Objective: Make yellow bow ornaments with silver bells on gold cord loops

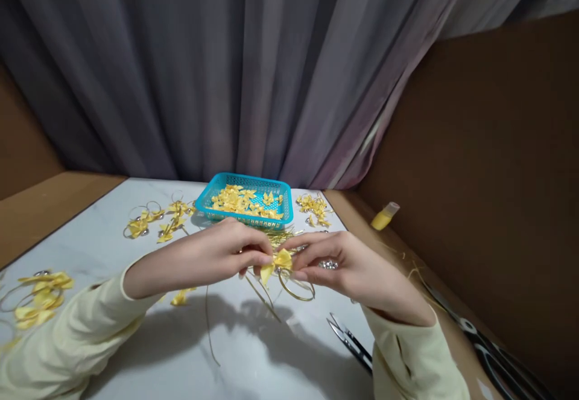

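A yellow ribbon bow (282, 260) is held up above the white table, between my two hands. My left hand (239, 248) pinches its left side between thumb and fingers. At its right edge, the fingertips of my right hand (326, 260) close on the bow. A gold wire ring (296, 291) hangs below the bow, close to my right thumb. Thin gold strands (262, 297) stick out beneath my left fingers. Behind my hands lies a bundle of gold wire ties (283, 240), partly covered by them. Small silver bells (328, 264) show under my right hand.
A blue basket (289, 207) of yellow bows stands at the back. Finished-looking bows with rings and bells lie in groups at back left (138, 228), back right (314, 207) and near left (43, 297). Thread snips (350, 342), large scissors (486, 352) and a yellow-capped tube (384, 216) are right.
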A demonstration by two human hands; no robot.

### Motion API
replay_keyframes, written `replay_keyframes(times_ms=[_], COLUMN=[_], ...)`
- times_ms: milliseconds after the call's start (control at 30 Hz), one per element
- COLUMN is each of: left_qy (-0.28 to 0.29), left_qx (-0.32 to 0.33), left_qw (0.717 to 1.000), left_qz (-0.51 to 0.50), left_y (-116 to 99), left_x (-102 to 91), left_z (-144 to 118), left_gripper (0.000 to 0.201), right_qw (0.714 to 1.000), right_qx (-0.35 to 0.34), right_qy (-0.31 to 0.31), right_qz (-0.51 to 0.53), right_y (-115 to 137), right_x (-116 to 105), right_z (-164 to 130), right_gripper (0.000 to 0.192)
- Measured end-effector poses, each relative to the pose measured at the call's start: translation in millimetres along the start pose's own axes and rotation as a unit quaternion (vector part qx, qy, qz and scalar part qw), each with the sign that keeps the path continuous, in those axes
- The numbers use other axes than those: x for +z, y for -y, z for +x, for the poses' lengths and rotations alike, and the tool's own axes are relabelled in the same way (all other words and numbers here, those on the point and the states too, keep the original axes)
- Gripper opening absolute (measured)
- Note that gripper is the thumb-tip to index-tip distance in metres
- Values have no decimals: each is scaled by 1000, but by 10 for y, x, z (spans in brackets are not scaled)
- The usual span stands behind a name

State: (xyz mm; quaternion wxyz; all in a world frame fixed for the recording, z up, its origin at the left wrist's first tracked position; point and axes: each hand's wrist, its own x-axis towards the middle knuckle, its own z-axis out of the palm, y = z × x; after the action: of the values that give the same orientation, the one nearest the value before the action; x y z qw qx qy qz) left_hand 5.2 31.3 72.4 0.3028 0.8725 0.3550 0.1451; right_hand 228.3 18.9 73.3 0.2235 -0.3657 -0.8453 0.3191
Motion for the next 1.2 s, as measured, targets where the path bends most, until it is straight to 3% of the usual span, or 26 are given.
replay_keyframes(times_ms=[133, 367, 633, 767, 833, 1000, 1200], left_qy=[-51, -87, -103, -120, -125, -120, -102], left_qx=[2, 11, 24, 31, 40, 66, 123], left_qw=[998, 993, 990, 986, 984, 983, 979], left_qz=[30, 84, 97, 113, 121, 123, 123], left_y=[-84, 32, 25, 15, 13, 20, 19], left_x=[-81, -126, -99, -104, -108, -71, 77], left_z=[-15, -62, -83, -82, -86, -91, -81], left_gripper=[22, 24, 21, 21, 20, 17, 20], right_qw=[997, 987, 998, 995, 987, 973, 964], right_qx=[36, 38, -15, -58, -76, -92, -80], right_qy=[18, 48, 46, -39, -82, -91, -143], right_qz=[63, 147, 40, -68, -118, -190, -208], right_y=[42, 92, 258, 208, 195, 290, 330], right_x=[-44, 5, 230, 318, 317, 218, 199], right_z=[-17, -3, -79, -141, -185, -288, -260], right_gripper=[9, 15, 20, 22, 22, 21, 22])
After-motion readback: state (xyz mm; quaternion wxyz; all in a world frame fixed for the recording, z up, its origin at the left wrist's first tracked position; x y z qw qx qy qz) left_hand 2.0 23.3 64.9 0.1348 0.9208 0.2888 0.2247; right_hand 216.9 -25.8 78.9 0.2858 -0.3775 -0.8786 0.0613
